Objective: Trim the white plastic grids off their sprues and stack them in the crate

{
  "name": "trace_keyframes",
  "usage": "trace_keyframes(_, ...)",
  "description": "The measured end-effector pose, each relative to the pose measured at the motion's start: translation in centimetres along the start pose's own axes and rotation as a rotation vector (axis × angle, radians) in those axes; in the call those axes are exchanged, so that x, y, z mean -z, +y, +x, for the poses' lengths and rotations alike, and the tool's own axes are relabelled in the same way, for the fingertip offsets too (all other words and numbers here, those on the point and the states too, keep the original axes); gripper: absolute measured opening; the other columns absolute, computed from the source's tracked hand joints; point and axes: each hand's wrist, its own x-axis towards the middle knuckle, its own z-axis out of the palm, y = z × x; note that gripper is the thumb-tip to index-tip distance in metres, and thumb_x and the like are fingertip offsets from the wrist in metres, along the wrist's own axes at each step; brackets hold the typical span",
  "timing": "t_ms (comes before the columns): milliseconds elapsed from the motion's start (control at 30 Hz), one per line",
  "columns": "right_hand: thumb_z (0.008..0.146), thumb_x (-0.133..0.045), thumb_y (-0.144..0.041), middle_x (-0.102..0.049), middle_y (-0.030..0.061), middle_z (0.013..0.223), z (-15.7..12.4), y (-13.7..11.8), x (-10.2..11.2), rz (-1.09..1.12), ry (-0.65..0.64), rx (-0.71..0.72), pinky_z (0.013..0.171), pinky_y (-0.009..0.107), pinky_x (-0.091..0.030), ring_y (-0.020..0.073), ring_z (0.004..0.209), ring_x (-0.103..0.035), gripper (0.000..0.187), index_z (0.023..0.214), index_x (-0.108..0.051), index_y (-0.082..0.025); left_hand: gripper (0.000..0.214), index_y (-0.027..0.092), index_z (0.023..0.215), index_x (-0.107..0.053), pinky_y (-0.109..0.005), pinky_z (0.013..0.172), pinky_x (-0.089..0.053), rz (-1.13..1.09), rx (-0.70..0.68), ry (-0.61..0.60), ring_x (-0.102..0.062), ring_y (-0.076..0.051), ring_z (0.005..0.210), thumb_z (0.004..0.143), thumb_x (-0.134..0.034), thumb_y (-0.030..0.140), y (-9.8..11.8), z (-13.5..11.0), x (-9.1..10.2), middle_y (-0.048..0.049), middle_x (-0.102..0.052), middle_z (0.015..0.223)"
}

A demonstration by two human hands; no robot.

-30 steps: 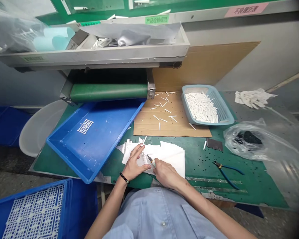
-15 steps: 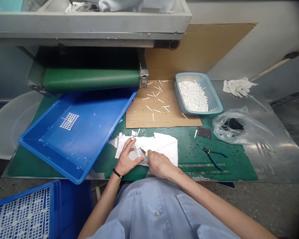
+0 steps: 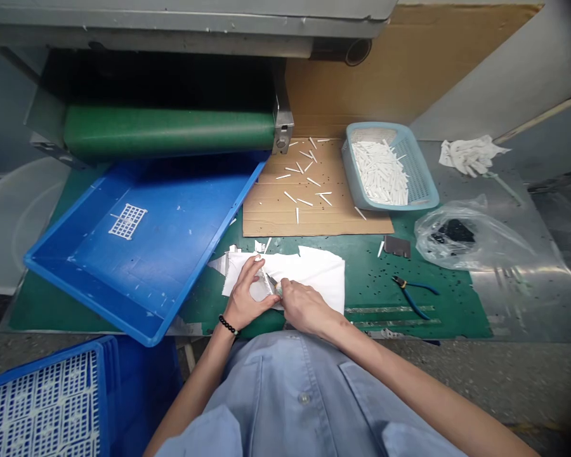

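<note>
A person sat at a bench covered by a green mat [image 3: 438,317], facing a machine with a green roller [image 3: 169,130]. A blue tray [image 3: 88,303] lay tilted on the mat, its far edge running up toward the roller, probably placed to catch whatever came off it, and a white lattice piece [image 3: 127,221] lay inside. To the right, a cardboard sheet [image 3: 266,222] carried scattered white sticks [image 3: 304,184], and a pale blue basket [image 3: 385,204] held a dense pile of more, apparently kept within easy reach. A clear plastic bag [image 3: 471,238] and blue-handled pliers [image 3: 412,295] lay further right. No writing could be read. A white sheet [image 3: 314,273] lay on the mat before the person, likely as a clean surface. The left hand [image 3: 247,292], with a beaded bracelet [image 3: 227,325] at its wrist, had its fingers [image 3: 254,270] together and curved over a pale piece [image 3: 259,291] on the sheet, seemingly steadying it, though whether they gripped it could not be told. The right hand [image 3: 304,308] had its fingers [image 3: 290,292] clamped around a small green-handled knife [image 3: 273,284], its metal tip right at the pale piece.
</note>
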Motion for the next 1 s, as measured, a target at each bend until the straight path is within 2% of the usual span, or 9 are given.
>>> trace_keyframes(400, 0.086, -0.041, -0.012, -0.061, 0.0144, 0.101, 0.4, -0.2, -1.5, -0.01, 0.072, 0.005, 0.071, 0.031, -0.039, 0.026, 0.088, -0.061, 0.023, 0.107, -0.048, -0.011, 0.075, 0.026, 0.136, -0.04, -0.038, 0.097, -0.05, -0.023, 0.002, -0.002, -0.037, -0.028, 0.134, 0.069, -0.074, 0.028, 0.3, 0.1, 0.3, -0.012, -0.032, 0.148)
trace_keyframes(633, 0.084, -0.041, -0.008, -0.059, 0.0106, 0.096, 1.1, 0.3, -4.2, -0.012, 0.23, -0.003, 0.073, 0.028, -0.038, 0.0223, 0.088, -0.056, 0.02, 0.102, -0.049, -0.013, 0.076, 0.026, 0.135, -0.041, -0.038, 0.098, -0.049, -0.054, -0.008, -0.007, -0.037, -0.028, 0.134, 0.068, -0.076, 0.031, -0.2, 0.1, 0.2, -0.0121, -0.031, 0.148)
trace_keyframes(900, 0.088, -0.041, -0.011, -0.059, 0.0107, 0.096, 1.6, 1.1, -6.8, 0.064, 0.455, 0.026, 0.076, 0.03, -0.039, 0.0235, 0.091, -0.053, 0.017, 0.102, -0.05, -0.014, 0.074, 0.025, 0.136, -0.042, -0.038, 0.104, -0.043, -0.075, -0.059, 0.013, -0.032, -0.027, 0.138, 0.069, -0.073, 0.025, 0.0, 0.2, -0.6, -0.0106, -0.031, 0.15)
trace_keyframes(1000, 0.093, -0.038, -0.017, -0.059, 0.0106, 0.095, 1.5, 1.4, -7.6, 0.099, 0.546, 0.05, 0.078, 0.03, -0.039, 0.0234, 0.092, -0.054, 0.015, 0.102, -0.05, -0.014, 0.073, 0.024, 0.138, -0.039, -0.038, 0.106, -0.041, -0.141, -0.023, 0.036, -0.037, -0.026, 0.134, 0.072, -0.07, 0.026, -0.3, 0.1, -0.9, -0.0113, -0.03, 0.151)
